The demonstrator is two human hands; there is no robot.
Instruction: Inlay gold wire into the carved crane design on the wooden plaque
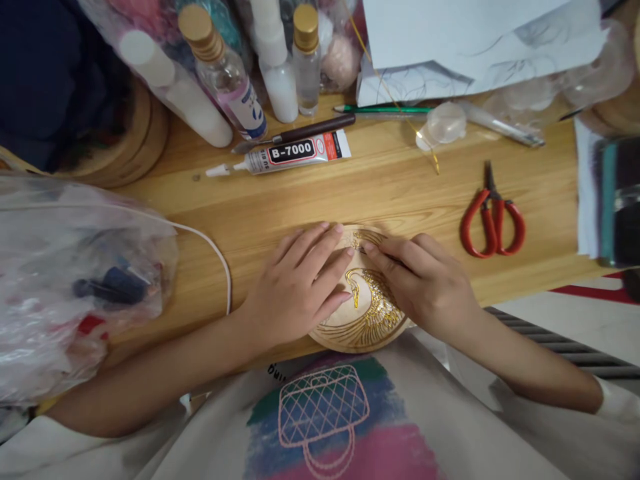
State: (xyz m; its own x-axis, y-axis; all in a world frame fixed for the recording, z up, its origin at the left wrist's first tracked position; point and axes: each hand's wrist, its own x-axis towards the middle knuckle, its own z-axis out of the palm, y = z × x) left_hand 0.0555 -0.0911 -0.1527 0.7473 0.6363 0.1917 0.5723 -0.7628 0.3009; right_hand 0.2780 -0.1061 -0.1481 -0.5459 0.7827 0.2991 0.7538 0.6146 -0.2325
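Observation:
A round wooden disc (pixel 334 333) lies at the table's front edge, bearing a bird design with a curved neck and feathers in shiny gold lines. My left hand (pixel 295 287) rests on its left side, fingers stretched out and lying flat. At the disc's upper right, my right hand (pixel 430 283) has thumb and forefinger pressed together, close to my left fingertips. Whatever the right fingers pinch is too small to make out. Part of the design is hidden under both hands.
Red-handled scissors (pixel 493 223) lie to the right. Beyond the disc are a B-7000 glue tube (pixel 297 153), a dark-handled tool (pixel 315 129) and a green pencil (pixel 385 110). Bottles (pixel 233 93) and papers (pixel 475 47) line the back. A plastic bag (pixel 65 267) and white cable (pixel 213 247) occupy the left.

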